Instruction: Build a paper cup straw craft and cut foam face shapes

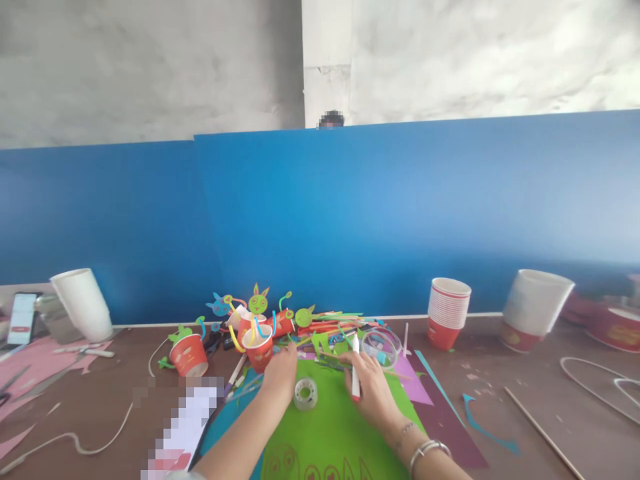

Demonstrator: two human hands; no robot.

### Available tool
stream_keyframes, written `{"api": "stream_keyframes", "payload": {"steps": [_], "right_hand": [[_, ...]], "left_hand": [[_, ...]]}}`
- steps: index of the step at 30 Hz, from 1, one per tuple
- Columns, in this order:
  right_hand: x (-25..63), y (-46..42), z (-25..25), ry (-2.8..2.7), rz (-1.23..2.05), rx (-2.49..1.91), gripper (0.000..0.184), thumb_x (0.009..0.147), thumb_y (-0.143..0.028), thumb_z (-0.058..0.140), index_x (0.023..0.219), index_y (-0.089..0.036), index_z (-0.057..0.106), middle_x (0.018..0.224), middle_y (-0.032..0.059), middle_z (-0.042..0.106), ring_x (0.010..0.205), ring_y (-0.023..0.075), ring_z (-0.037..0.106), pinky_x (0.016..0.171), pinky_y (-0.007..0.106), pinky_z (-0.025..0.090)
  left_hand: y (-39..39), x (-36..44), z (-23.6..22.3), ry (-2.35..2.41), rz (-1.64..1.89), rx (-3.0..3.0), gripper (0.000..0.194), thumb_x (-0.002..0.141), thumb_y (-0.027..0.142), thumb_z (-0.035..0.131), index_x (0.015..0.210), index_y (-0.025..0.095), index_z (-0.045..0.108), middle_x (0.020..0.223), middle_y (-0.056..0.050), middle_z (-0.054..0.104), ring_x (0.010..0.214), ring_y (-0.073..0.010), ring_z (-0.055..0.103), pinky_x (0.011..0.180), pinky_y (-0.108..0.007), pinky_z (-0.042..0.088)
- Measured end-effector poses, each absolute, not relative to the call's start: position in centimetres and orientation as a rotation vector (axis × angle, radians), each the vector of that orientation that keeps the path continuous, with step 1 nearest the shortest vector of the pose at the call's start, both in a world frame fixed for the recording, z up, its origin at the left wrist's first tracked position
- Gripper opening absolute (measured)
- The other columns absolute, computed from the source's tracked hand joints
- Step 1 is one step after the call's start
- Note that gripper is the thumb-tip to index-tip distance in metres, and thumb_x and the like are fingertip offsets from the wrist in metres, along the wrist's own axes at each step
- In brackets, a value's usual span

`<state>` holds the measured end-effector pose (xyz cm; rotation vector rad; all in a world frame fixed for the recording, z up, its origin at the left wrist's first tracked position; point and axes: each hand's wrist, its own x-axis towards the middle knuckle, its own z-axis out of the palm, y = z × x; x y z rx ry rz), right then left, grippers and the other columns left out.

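My right hand (371,390) is closed round a white marker (355,367) with a red end, held upright over a green sheet of paper (325,427). Brown outline drawings, one like a round face, show at the sheet's near edge. My left hand (281,370) rests at the sheet's far left, beside a red paper cup (259,352) with straws on it. Its fingers point away and are mostly hidden, so their grip is unclear. A roll of clear tape (305,394) lies on the green sheet between my hands.
Behind my hands lies a heap of coloured straws (333,325) and paper scraps. A decorated cup (189,355) tilts at left; a cup stack (447,313) stands at right. A wooden stick (543,432) and cables lie on the table. A blue partition (400,213) closes off the back.
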<state>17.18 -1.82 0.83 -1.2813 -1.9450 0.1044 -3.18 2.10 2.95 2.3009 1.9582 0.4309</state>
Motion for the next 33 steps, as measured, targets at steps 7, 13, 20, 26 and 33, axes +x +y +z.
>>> {"api": "stream_keyframes", "payload": {"steps": [7,13,20,26,33], "right_hand": [[16.9,-1.9,0.9,-1.902,0.181,-1.161,0.013,0.084,-0.016,0.048,0.091,-0.021,0.058,0.086,0.0087,0.066,0.081,0.0261,0.06,0.075,0.043,0.047],[16.5,-2.9,2.0,-1.756,0.471,-1.13,0.028,0.094,-0.029,0.035,0.114,-0.025,0.054,0.095,0.0054,0.064,0.078,0.0198,0.059,0.069,0.032,0.047],[15.4,-4.3,2.0,-1.783,0.363,-0.901,0.008,0.083,-0.018,0.044,0.082,-0.021,0.051,0.075,0.0024,0.057,0.068,0.0179,0.053,0.062,0.029,0.043],[15.3,-4.6,2.1,-1.839,0.347,-0.882,0.008,0.08,-0.016,0.044,0.081,-0.022,0.049,0.073,0.0017,0.054,0.065,0.0172,0.052,0.06,0.029,0.042],[15.1,-4.6,2.9,-1.652,0.685,-0.984,0.016,0.087,-0.03,0.043,0.079,-0.021,0.052,0.071,0.0025,0.059,0.064,0.017,0.053,0.059,0.028,0.043]], "left_hand": [[2.3,-2.9,3.4,1.918,0.58,2.18,0.03,0.078,-0.002,0.043,0.102,0.01,0.055,0.101,-0.022,0.062,0.093,-0.0314,0.065,0.079,-0.043,0.049],[0.8,-2.3,3.9,1.548,0.957,1.917,0.031,0.085,0.011,0.045,0.113,0.019,0.055,0.118,-0.013,0.056,0.113,-0.0244,0.054,0.095,-0.037,0.041],[-0.7,-0.8,3.0,1.097,1.174,1.201,0.043,0.077,0.053,0.056,0.096,0.014,0.059,0.081,-0.005,0.064,0.073,-0.0156,0.064,0.062,-0.025,0.048],[-1.0,-0.7,3.1,0.9,1.181,0.897,0.036,0.064,0.046,0.073,0.078,0.015,0.062,0.068,0.0,0.06,0.062,-0.0097,0.059,0.058,-0.02,0.043],[-1.0,-0.2,3.0,0.917,1.036,1.045,0.042,0.067,0.057,0.066,0.066,0.015,0.058,0.054,0.002,0.058,0.045,-0.0082,0.049,0.045,-0.02,0.033]]}}
